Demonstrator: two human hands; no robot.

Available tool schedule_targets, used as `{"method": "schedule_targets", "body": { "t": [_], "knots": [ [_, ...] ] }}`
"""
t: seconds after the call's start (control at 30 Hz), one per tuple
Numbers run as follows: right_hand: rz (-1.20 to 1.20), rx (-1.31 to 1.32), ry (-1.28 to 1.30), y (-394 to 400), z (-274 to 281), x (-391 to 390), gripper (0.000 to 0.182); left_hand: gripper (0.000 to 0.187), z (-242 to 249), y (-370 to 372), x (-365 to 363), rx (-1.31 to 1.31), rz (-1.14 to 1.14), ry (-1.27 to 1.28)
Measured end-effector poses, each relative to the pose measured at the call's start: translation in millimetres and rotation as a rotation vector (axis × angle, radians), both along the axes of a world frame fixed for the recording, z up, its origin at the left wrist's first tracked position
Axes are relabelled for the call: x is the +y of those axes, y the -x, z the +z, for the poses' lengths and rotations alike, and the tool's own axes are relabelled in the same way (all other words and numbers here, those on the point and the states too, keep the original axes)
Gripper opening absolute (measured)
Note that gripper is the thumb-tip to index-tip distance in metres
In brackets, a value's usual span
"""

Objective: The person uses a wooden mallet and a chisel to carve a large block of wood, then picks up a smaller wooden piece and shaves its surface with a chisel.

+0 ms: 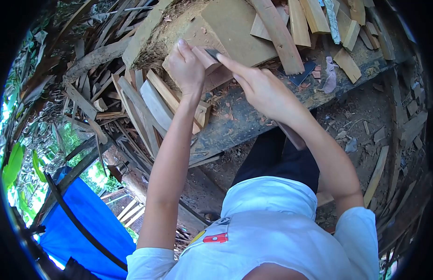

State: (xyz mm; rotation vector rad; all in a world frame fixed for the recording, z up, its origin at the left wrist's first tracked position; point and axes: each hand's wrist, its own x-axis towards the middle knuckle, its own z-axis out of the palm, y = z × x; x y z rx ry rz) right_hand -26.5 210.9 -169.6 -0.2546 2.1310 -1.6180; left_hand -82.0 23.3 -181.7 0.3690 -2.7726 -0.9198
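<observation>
My left hand [186, 70] is closed on the near-left end of a small reddish wood block [205, 59], thumb uppermost. Its wrist is above the bench edge. My right hand [268, 93] grips a knife, index finger stretched forward along it. The knife's dark blade [212, 53] rests against the block's upper right end. What looks like its long wooden handle [292, 135] comes out below my right wrist; the part between is hidden by my hand. Beneath the block is a pale wooden work surface [237, 30] with shavings on it.
Wood offcuts [314, 16] crowd the back right of the weathered bench [235, 133]. Beside them are dark sandpaper-like sheet [303, 73] and a pinkish cloth strip [329, 74]. Curved wood strips [156, 105] lean at the left. A blue tarp [85, 224] hangs lower left.
</observation>
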Motion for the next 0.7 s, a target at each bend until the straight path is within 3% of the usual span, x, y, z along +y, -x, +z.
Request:
{"method": "schedule_targets", "body": {
  "t": [0.5,0.7],
  "knots": [
    [0.023,-0.096,0.036,2.1,11.5,0.9,0.045,0.045,-3.4,6.4,-1.0,0.044,-0.022,0.023],
    [-0.083,0.095,0.115,7.2,7.0,-10.4,0.044,0.046,0.0,1.4,0.5,0.036,-0.024,0.030]
  ]
}}
